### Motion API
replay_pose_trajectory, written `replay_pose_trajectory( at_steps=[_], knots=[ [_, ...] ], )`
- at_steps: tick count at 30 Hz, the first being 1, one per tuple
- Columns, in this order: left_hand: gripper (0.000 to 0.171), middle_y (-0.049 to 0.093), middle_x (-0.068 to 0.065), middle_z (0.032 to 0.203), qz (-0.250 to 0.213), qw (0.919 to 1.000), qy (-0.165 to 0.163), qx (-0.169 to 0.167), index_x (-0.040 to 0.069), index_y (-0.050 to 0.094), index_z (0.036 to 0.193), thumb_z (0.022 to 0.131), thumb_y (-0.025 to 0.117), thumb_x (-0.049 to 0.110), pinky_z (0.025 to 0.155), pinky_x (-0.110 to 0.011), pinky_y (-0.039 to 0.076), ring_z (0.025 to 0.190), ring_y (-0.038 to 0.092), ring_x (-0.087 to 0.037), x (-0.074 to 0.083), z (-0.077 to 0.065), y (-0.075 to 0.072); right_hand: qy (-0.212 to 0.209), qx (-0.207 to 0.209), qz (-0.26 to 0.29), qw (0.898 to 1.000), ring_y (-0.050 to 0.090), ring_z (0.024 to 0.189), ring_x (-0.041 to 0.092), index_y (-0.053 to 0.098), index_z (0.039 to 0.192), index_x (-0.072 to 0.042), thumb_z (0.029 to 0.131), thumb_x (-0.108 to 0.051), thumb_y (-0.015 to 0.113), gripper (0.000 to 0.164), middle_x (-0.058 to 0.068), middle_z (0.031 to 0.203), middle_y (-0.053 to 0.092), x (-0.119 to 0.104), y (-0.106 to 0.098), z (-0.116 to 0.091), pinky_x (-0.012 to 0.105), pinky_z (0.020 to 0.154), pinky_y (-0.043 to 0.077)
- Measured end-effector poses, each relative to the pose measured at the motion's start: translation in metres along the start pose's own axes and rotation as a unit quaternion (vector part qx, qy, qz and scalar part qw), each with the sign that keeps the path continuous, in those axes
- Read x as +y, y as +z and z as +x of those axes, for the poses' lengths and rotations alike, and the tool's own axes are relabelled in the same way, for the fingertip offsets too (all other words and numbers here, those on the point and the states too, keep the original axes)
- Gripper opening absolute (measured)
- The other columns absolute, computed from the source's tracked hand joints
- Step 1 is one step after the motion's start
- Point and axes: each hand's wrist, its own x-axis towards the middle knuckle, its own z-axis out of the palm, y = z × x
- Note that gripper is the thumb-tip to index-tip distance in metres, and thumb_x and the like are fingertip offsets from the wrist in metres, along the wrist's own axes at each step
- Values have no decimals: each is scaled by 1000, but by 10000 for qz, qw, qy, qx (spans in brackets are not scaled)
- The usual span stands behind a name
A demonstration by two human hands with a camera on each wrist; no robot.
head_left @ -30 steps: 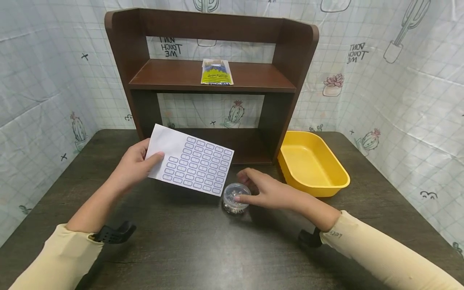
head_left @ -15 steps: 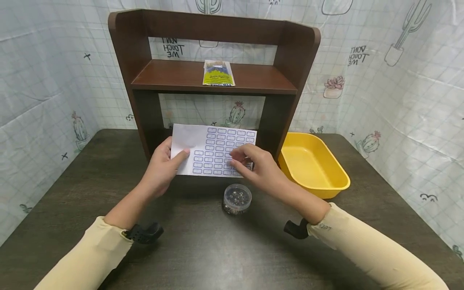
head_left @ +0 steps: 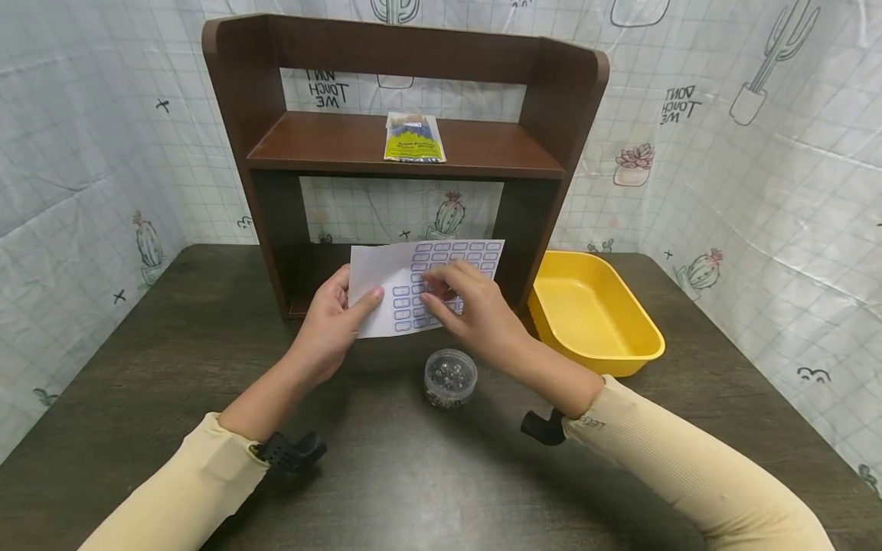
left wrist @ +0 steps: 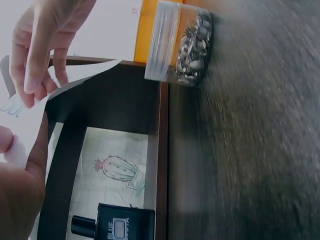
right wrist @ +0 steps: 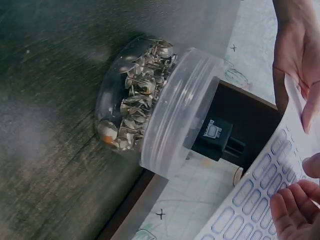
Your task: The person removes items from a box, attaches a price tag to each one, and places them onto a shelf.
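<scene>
My left hand [head_left: 334, 314] grips the left end of a white sheet of blue-bordered labels [head_left: 403, 314], thumb on the front. The sheet is held up in front of the shelf, above the table, its left part bare of labels. Over the printed labels is my right hand [head_left: 475, 302], its fingers bent and a gap between thumb and index finger. Its fingertips are at the sheet's face; whether a label is between them is unclear. Below the hands stands a clear round jar [head_left: 450, 379], lidded and partly filled with shiny metal pieces [right wrist: 140, 95].
A dark brown shelf unit [head_left: 406, 42] stands at the back, with a yellow packet [head_left: 415, 139] on its upper board. A black bottle [left wrist: 125, 222] bearing a label stands inside its lower part. The yellow tray [head_left: 596, 306] sits to the right.
The left hand has brought the label sheet rightward, over the area behind the jar. My right hand has left the jar lid and risen to the sheet's printed labels. The jar stays put.
</scene>
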Motion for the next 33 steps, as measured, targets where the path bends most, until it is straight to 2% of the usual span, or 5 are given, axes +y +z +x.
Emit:
replay_pose_trajectory(
  at_steps=[5,15,20,26,33],
  knots=[
    [45,58,-28,145,-77,9999,3,-116,-1,45,152,108,51,4,84,-26,61,105,71,-11,3,-2,5,-64,69,-203,9998,68,101,22,71,122,0,95,-9,77,30,13,115,70,-5,-1,2,33,90,61],
    [45,55,-24,148,-157,9992,-313,-171,-1,43,153,110,48,8,87,-27,59,120,65,-22,9,-4,11,-62,48,-734,9973,63,107,23,72,123,-3,93,-12,79,32,11,116,70,-7,-2,1,35,93,60],
    [43,57,-22,144,-346,9985,-416,-51,-2,45,151,111,47,11,89,-27,59,116,66,-17,9,-3,13,-94,6,-864,9962,64,107,24,72,123,-4,92,-13,80,33,11,116,70,-8,-3,2,34,94,61],
    [43,58,-24,146,-305,9990,-325,-60,-3,48,151,110,49,10,89,-27,60,112,69,-15,7,-3,11,-164,33,-751,9970,66,106,23,73,122,-2,91,-12,82,34,11,115,71,-8,-3,3,34,93,62],
    [39,64,-27,142,-97,9997,-31,-217,-3,54,146,109,52,11,88,-27,61,105,74,-12,7,-4,13,-376,223,-688,9967,65,101,23,75,117,-2,91,-10,81,27,10,108,72,-8,-3,3,33,87,60]
  ],
)
